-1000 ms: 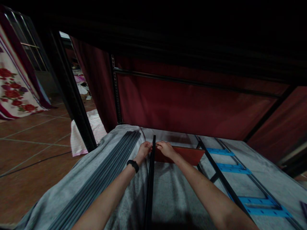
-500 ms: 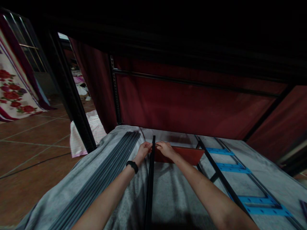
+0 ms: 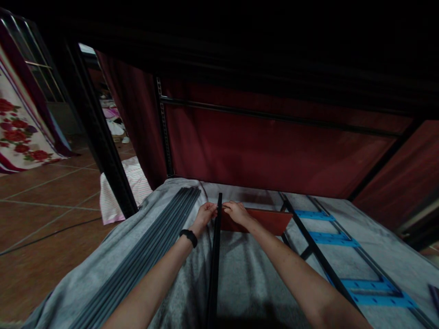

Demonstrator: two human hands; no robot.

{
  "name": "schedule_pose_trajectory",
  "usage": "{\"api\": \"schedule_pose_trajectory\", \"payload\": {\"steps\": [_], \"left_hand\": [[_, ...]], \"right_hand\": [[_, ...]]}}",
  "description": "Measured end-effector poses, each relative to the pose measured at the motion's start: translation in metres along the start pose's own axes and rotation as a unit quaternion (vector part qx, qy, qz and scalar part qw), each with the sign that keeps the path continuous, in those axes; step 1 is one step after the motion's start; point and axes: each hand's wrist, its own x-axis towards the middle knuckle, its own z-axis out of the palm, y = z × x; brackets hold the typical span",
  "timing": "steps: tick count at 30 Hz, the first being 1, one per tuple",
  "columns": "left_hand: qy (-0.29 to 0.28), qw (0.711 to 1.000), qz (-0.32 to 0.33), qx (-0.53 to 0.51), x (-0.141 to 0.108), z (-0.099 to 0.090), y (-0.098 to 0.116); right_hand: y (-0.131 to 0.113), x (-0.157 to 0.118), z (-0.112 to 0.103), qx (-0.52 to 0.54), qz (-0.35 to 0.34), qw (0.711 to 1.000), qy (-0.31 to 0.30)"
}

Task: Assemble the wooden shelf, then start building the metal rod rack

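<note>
A long black bar (image 3: 215, 256) runs away from me on the grey blanket. At its far end, my left hand (image 3: 206, 214) is at the bar's left side, its fingers pinched together on something too small to make out. From the right side my right hand (image 3: 236, 213) reaches the same spot, with thumb and forefinger closed on a small thin piece. A reddish-brown board (image 3: 265, 220) extends from the bar to a black frame (image 3: 318, 256) on the right. My right hand partly covers the board's left end.
Grey rods (image 3: 147, 256) lie bundled on the blanket (image 3: 82, 274) at the left. Blue brackets (image 3: 370, 287) sit at the right. Black bed posts (image 3: 103, 137) and a low overhead edge surround the space, with a dark red curtain (image 3: 257, 151) behind.
</note>
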Motion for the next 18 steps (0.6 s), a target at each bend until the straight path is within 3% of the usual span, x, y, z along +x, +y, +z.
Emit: {"api": "schedule_pose_trajectory", "payload": {"steps": [9, 18], "left_hand": [[0.006, 1.0, 0.023, 0.001, 0.0036, 0.0008, 0.0031], [0.017, 1.0, 0.005, 0.008, 0.0022, 0.003, -0.0012]], "right_hand": [[-0.001, 0.0005, 0.0002, 0.003, 0.003, 1.0, -0.003], [-0.0007, 0.001, 0.0006, 0.001, 0.004, 1.0, 0.0]]}}
